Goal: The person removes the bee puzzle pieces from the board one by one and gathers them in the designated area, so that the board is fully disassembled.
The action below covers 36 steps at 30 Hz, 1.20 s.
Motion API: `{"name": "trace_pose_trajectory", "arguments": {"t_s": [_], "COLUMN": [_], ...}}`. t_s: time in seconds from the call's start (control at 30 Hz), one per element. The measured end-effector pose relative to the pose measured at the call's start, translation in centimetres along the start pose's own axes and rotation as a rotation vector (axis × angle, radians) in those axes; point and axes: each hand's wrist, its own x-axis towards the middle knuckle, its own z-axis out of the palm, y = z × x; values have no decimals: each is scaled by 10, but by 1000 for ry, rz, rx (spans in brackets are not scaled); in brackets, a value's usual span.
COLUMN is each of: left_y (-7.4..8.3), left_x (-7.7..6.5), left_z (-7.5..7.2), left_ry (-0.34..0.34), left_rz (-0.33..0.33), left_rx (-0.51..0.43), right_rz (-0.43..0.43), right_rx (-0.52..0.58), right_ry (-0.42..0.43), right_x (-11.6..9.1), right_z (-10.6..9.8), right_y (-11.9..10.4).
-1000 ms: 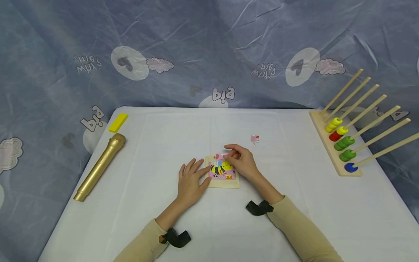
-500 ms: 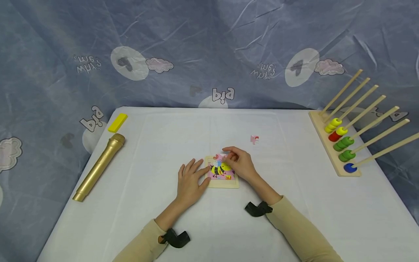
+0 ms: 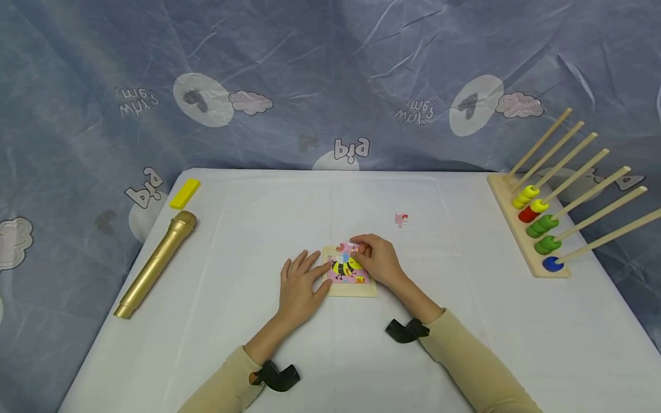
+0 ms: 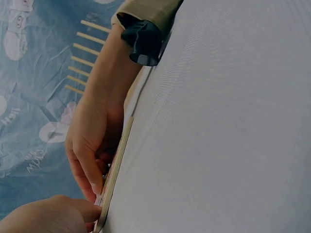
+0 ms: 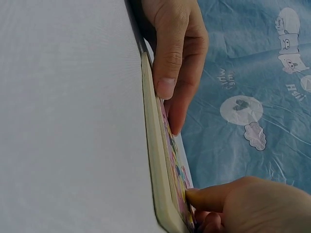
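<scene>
A small bee jigsaw puzzle (image 3: 343,268) in a pale wooden frame (image 3: 353,291) lies mid-table. My left hand (image 3: 301,289) rests at its left edge, fingers spread and fairly straight, with the index fingertip and thumb touching it. At the upper right corner, my right hand (image 3: 381,259) has its thumb and curled fingers around a pink puzzle piece (image 3: 355,247), which they largely hide. In the right wrist view, the right thumb (image 5: 209,196) lies against the picture surface. A loose pink puzzle piece (image 3: 401,219) sits behind and to the right of the frame.
A gold microphone (image 3: 156,264) lies along the table's left side, with a yellow block (image 3: 185,194) beyond it. On the right stands a wooden peg rack (image 3: 516,229) with coloured beads and tall slanting rods. A patterned cloth (image 3: 289,86) hangs behind the white tabletop (image 3: 258,212).
My right hand has shifted slightly toward me and left at the puzzle's upper right corner, its index finger drawing closer to the thumb. The left hand stays put.
</scene>
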Motion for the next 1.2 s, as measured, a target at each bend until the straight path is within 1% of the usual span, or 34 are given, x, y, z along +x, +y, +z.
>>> {"name": "trace_pose_trajectory", "arguments": {"t_s": [0.3, 0.73, 1.0, 1.2], "left_y": [0, 0, -1, 0], "left_x": [0, 0, 0, 1], "left_z": [0, -1, 0, -1], "left_ry": [5, 6, -7, 0], "left_rz": [1, 3, -3, 0], "left_rx": [0, -2, 3, 3], "right_rz": [7, 23, 13, 4], "right_rx": [-8, 23, 64, 99], "right_ry": [-11, 23, 20, 6], "right_x": [0, -1, -1, -2], "right_z": [-1, -2, -2, -4], "right_y": [-3, -2, -3, -7]}}
